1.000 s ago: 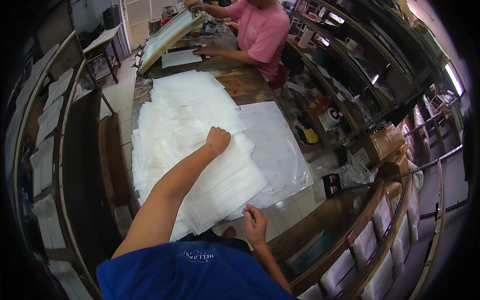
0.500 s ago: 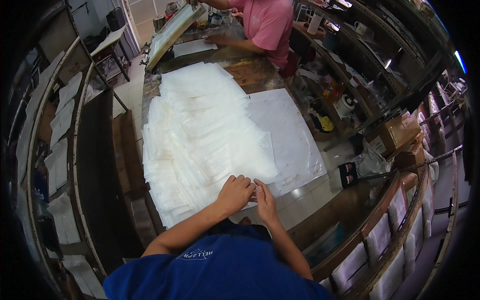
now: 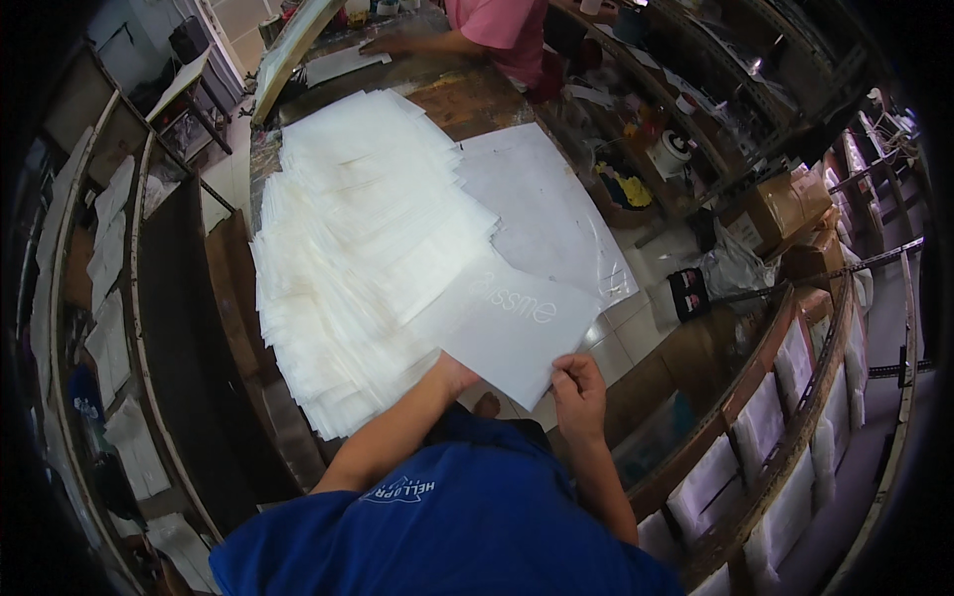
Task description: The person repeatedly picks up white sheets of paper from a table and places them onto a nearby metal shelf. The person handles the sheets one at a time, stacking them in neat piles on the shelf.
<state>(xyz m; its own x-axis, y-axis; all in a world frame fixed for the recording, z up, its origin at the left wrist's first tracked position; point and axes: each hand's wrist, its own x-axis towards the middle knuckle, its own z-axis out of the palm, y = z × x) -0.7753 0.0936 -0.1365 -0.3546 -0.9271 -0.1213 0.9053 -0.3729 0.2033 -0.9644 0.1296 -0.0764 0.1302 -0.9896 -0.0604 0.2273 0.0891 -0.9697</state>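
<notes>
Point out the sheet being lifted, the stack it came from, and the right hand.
lifted sheet [image 3: 502, 333]: head view, middle of its white face.
stack of white sheets [image 3: 348, 248]: head view, top of the pile.
right hand [image 3: 579, 392]: head view, back of the hand, pinching the sheet's near corner.

The left hand [image 3: 452, 375] lies mostly under the near corner of the white sheet [image 3: 507, 323], so its fingers and grip cannot be seen. The right hand [image 3: 578, 387] pinches the sheet's near edge, its fingertips partly covered. At the far end, a person in a pink shirt [image 3: 502, 25] is cut off by the picture's top edge. The stack of white sheets [image 3: 358, 248] hides the table beneath.
</notes>
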